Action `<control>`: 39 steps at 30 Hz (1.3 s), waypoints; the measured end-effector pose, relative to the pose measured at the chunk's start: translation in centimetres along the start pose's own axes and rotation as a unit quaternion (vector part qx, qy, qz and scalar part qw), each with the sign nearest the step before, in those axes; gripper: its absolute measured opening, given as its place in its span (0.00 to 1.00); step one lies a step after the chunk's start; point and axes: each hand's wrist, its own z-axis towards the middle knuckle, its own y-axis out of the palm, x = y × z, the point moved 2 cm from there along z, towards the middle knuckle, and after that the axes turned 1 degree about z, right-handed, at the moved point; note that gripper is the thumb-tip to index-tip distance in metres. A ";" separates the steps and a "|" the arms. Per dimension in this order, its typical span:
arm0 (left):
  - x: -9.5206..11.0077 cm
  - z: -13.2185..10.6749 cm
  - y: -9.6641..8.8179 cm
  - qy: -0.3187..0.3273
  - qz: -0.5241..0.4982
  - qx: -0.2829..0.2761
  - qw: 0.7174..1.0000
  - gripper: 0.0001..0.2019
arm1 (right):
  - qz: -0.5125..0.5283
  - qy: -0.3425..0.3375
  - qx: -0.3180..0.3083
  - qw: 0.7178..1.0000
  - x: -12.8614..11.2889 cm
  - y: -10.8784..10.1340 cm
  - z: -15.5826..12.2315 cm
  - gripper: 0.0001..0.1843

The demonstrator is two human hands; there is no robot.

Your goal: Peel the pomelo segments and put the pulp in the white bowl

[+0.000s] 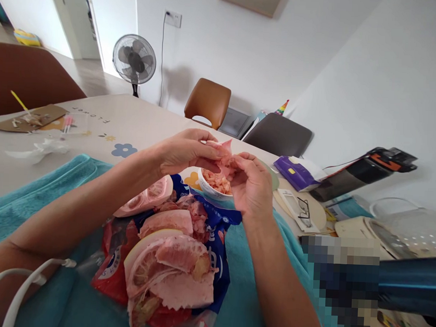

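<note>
Between my two hands is a pink pomelo segment (pixel 226 160) with thin membrane on it. My left hand (pixel 191 151) pinches its left side, thumb and fingers closed. The fingers of my right hand (pixel 251 182) are closed on its other side. Just below them a white bowl (pixel 216 194) holds loose pink pomelo flesh (pixel 216 181). Nearer me, thick pomelo peel (pixel 187 290), a large pomelo piece (pixel 183 253) and torn membranes (pixel 197 215) lie on a blue and red plastic bag (pixel 221 260).
A teal towel (pixel 244 275) covers the near table. On the right are a purple tissue pack (pixel 297 174), glasses (pixel 304 209), a dark bottle (pixel 362 174) and a blue cylinder (pixel 411 285). White cables (pixel 25 283) lie at lower left. Chairs (pixel 208 100) and a fan (pixel 135 61) stand beyond.
</note>
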 end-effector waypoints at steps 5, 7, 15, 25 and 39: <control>-0.8 -0.7 1.9 0.042 0.052 0.052 0.996 0.11 | 0.010 -0.033 0.087 0.996 0.1 -0.5 0.2 0.06; -1.0 -0.9 2.6 0.052 0.069 0.058 0.995 0.12 | 0.019 -0.035 0.116 0.992 0.0 -1.0 0.6 0.06; -0.8 -0.3 1.3 0.032 0.023 0.072 0.997 0.08 | 0.060 0.009 0.045 0.997 -0.8 -3.1 1.9 0.06; -2.1 1.3 0.6 -0.052 -0.088 0.075 0.992 0.02 | -0.029 0.048 0.011 0.998 0.0 -3.8 2.3 0.11; -3.0 1.1 0.8 -0.027 0.033 0.026 0.999 0.10 | -0.228 -0.140 -0.040 0.963 -1.5 -2.2 0.3 0.11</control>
